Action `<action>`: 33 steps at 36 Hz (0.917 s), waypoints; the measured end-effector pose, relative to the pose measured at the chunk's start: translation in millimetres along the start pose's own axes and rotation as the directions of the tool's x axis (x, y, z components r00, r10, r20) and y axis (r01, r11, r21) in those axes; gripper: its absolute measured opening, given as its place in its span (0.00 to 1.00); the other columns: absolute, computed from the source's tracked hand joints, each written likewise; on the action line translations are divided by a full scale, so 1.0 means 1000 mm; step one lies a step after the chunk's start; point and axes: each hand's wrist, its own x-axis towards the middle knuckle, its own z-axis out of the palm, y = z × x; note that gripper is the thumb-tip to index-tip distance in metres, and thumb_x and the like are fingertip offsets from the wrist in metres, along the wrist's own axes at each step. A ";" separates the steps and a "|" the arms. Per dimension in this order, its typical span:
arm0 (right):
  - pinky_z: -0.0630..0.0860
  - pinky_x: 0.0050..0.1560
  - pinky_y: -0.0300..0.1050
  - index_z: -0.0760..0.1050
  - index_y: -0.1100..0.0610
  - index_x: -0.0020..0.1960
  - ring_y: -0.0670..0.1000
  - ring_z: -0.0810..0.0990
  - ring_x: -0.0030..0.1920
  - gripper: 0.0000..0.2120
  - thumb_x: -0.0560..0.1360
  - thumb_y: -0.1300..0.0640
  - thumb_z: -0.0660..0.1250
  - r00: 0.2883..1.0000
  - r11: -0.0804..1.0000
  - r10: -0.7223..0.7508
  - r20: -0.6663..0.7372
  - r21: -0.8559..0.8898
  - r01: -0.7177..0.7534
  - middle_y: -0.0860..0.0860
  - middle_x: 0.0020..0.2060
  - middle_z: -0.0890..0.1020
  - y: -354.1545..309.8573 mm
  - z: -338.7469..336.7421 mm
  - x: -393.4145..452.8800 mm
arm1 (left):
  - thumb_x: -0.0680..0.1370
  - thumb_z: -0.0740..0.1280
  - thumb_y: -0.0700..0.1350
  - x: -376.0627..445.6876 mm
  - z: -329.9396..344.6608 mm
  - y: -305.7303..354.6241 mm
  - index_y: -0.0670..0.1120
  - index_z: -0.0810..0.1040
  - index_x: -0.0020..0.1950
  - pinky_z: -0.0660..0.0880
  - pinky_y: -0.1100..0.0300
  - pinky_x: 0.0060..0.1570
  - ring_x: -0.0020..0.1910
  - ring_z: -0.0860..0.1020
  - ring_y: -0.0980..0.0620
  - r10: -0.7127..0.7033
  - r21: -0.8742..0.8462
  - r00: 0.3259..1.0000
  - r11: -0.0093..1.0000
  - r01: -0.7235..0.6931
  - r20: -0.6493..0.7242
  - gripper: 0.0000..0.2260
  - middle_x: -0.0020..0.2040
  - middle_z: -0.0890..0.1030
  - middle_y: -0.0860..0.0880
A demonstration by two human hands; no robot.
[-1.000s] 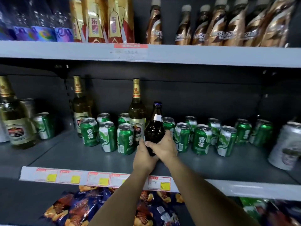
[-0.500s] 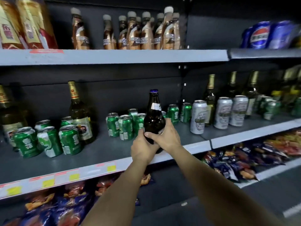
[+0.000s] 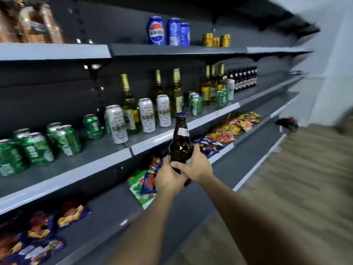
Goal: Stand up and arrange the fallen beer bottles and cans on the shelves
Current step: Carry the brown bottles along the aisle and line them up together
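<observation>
- Both hands clasp a brown beer bottle point(image 3: 180, 145) upright in front of the beer shelf point(image 3: 156, 139), seemingly in search of a spot
- The left hand point(image 3: 168, 178) wraps its base, the right hand point(image 3: 194, 165) curls round its lower body, likely to steady the glass
- The bottle rises above both hands, clear of the shelf, near the silver cans point(image 3: 146, 114)

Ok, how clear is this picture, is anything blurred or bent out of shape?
Head view: the brown bottle and both hands, left and right, are fairly sharp; the floor and top-left packages smear with motion blur; the wide lens bends the shelf edges.
</observation>
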 end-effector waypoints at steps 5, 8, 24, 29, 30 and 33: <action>0.73 0.48 0.47 0.63 0.54 0.59 0.56 0.78 0.56 0.32 0.67 0.42 0.76 0.992 0.994 0.099 -0.074 -0.047 -0.103 0.49 0.50 0.78 0.066 -0.063 0.014 | 0.73 0.68 0.56 0.004 0.081 0.049 0.50 0.68 0.63 0.72 0.55 0.42 0.53 0.79 0.41 0.023 0.024 0.992 0.999 -0.027 0.120 0.22 0.53 0.81 0.45; 0.69 0.42 0.46 0.61 0.53 0.54 0.55 0.79 0.52 0.30 0.67 0.41 0.75 0.983 0.987 0.133 -0.123 -0.076 -0.143 0.45 0.42 0.73 0.103 -0.095 0.029 | 0.73 0.68 0.55 0.013 0.127 0.075 0.50 0.68 0.63 0.72 0.55 0.42 0.53 0.79 0.41 0.051 0.025 0.980 0.998 -0.057 0.194 0.22 0.54 0.81 0.46; 0.72 0.44 0.47 0.65 0.59 0.57 0.55 0.78 0.52 0.32 0.67 0.42 0.76 0.932 0.938 0.192 -0.309 -0.223 -0.267 0.43 0.37 0.70 0.241 -0.254 0.206 | 0.70 0.71 0.50 0.146 0.342 0.216 0.56 0.69 0.67 0.74 0.59 0.45 0.53 0.80 0.47 0.218 -0.225 0.903 0.964 -0.140 0.371 0.27 0.55 0.82 0.52; 0.74 0.45 0.47 0.65 0.59 0.57 0.53 0.77 0.48 0.32 0.67 0.42 0.76 0.926 0.933 0.190 -0.326 -0.233 -0.274 0.41 0.35 0.69 0.278 -0.288 0.268 | 0.71 0.72 0.50 0.192 0.392 0.253 0.55 0.70 0.64 0.70 0.61 0.41 0.52 0.80 0.48 0.222 -0.250 0.894 0.959 -0.129 0.390 0.23 0.53 0.81 0.52; 0.73 0.44 0.47 0.64 0.59 0.57 0.52 0.76 0.46 0.32 0.67 0.42 0.76 0.926 0.932 0.191 -0.327 -0.236 -0.276 0.40 0.34 0.69 0.286 -0.294 0.281 | 0.70 0.72 0.51 0.202 0.403 0.259 0.56 0.70 0.63 0.72 0.60 0.41 0.51 0.81 0.48 0.221 -0.252 0.893 0.959 -0.127 0.392 0.23 0.52 0.82 0.53; 0.71 0.42 0.46 0.63 0.58 0.55 0.50 0.73 0.43 0.32 0.67 0.40 0.75 0.926 0.933 0.191 -0.327 -0.233 -0.275 0.40 0.34 0.69 0.312 -0.308 0.320 | 0.67 0.74 0.53 0.234 0.439 0.269 0.58 0.70 0.62 0.78 0.57 0.49 0.52 0.81 0.51 0.209 -0.247 0.889 0.962 -0.113 0.408 0.25 0.50 0.81 0.56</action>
